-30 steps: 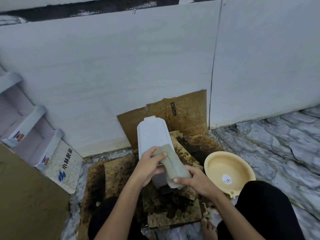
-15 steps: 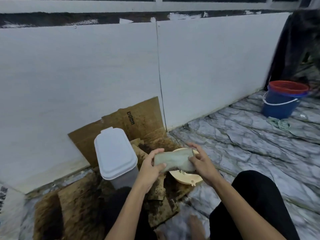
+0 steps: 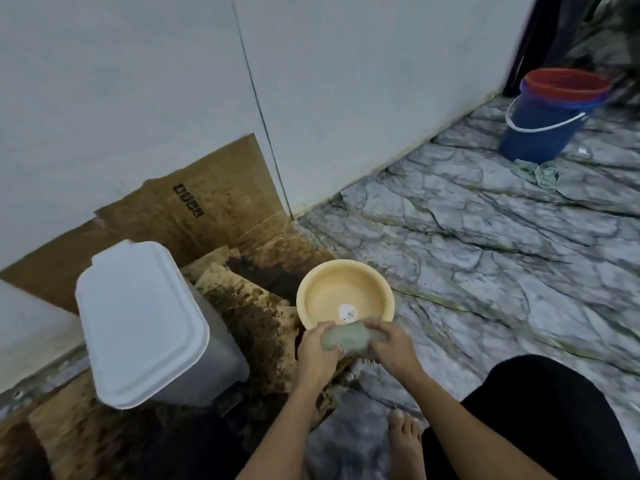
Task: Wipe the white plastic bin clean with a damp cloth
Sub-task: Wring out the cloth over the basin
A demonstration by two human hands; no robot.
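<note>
The white plastic bin, lid closed, stands on stained cardboard at the lower left, a pedal showing at its base. To its right sits a yellow basin on the floor. Just over the basin's near rim, my left hand and my right hand both grip a bunched grey-green damp cloth, one hand at each end. Neither hand touches the bin; the cloth is about a hand's width to the right of it.
Stained, dirty cardboard leans against the white wall and covers the floor under the bin. A blue bucket with a red one nested inside stands far right by a rag. My bare foot and dark-clothed knees are below.
Both hands took the cloth off the bin and carried it right and down to the basin's near rim, bunching it up. The view swung right, so the bin now sits at left.
</note>
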